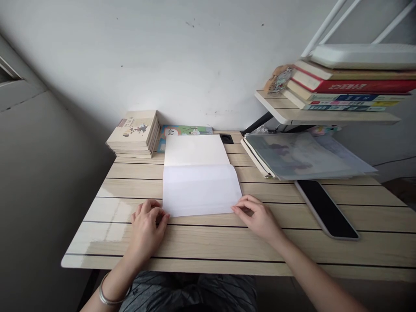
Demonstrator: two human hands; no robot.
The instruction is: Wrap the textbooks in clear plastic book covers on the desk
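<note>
Blank notebook is smack between left hand and right hand, both half-curled, pinching its near corners.

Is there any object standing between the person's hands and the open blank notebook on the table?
No, nothing visible: the left hand and the right hand are at the near corners of the open blank notebook, apparently touching it. The smartphone lies farther right, out of the way.
</note>
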